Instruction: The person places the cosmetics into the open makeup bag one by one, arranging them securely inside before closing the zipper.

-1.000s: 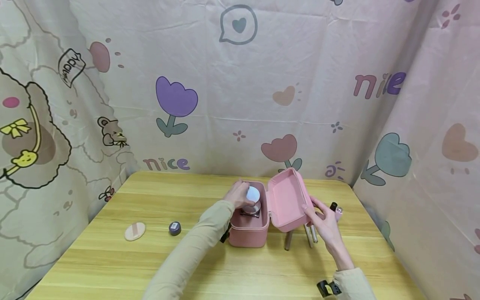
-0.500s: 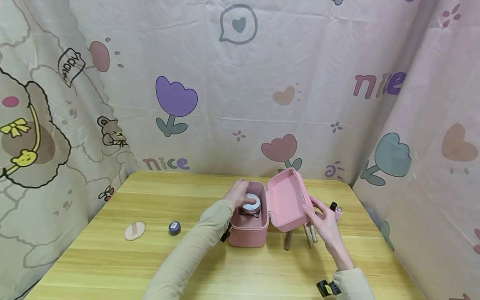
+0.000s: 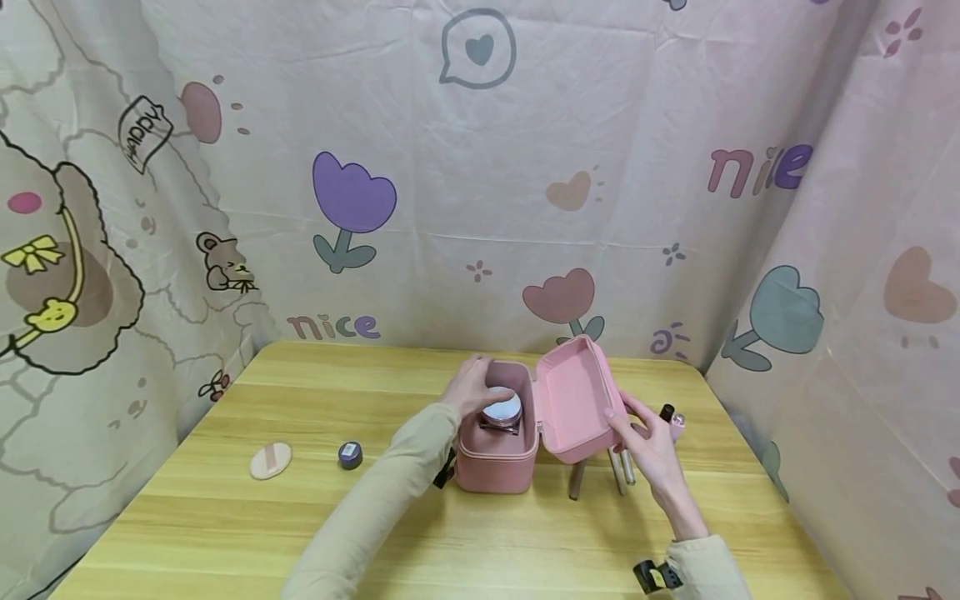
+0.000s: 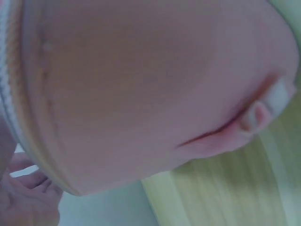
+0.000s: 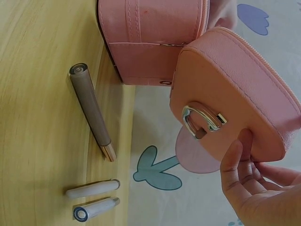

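A pink cosmetic case (image 3: 495, 475) stands on the table with its lid (image 3: 573, 400) swung out to the right. Inside it, a round white-topped jar (image 3: 501, 412) sits over a dark-edged item that is mostly covered. Over the case's left rim, my left hand (image 3: 471, 388) reaches in, its thumb lying above the far side of the jar's top; its other fingers are largely hidden. The left wrist view is filled by the case's blurred outer wall (image 4: 131, 94). My right hand (image 3: 647, 440) grips the lid's outer edge, fingers (image 5: 233, 162) against its outside near the metal-ringed handle (image 5: 200, 120).
A beige powder puff (image 3: 270, 461) and a small dark-blue pot (image 3: 349, 455) lie to the left. Right of the case are a brown tube (image 5: 89, 106) and two pale tubes (image 5: 94, 189), with a black-capped item (image 3: 667, 412) farther back. A patterned curtain (image 3: 450, 208) hangs behind.
The jar has gone down into the case from a more tilted, raised position. My left hand has drawn slightly left and loosened from it. The right hand and lid stay put.
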A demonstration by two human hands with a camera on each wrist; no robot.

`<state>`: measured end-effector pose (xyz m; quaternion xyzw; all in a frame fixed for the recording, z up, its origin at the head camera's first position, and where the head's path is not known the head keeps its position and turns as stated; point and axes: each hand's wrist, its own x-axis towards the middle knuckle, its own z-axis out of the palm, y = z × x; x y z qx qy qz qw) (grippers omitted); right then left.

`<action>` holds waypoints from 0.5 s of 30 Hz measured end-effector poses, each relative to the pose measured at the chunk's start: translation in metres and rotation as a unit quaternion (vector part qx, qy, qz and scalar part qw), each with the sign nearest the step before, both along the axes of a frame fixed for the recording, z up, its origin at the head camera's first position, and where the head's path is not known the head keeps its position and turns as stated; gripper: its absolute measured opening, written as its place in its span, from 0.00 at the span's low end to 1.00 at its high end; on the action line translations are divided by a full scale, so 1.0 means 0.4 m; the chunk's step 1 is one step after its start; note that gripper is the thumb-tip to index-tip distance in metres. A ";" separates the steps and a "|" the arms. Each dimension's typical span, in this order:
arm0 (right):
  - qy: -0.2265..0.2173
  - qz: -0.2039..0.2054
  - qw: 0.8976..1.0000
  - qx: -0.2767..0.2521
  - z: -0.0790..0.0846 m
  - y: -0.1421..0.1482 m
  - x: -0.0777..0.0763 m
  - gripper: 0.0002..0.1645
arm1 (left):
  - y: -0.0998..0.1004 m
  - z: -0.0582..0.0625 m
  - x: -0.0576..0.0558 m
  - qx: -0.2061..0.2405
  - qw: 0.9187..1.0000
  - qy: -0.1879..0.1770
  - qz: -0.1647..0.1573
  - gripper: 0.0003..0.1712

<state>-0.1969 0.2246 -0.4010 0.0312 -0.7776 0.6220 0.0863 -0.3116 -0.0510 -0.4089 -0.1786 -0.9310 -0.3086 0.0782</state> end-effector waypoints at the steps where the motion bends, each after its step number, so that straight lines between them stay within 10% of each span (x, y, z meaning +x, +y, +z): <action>1: 0.000 0.000 1.000 0.000 0.000 0.000 0.000 0.34 | -0.004 -0.003 0.000 0.013 1.000 0.010 0.003 0.40; 15: 0.002 0.000 1.000 0.002 -0.001 -0.002 0.001 0.34 | -0.076 -0.015 0.014 0.152 0.982 0.111 0.034 0.22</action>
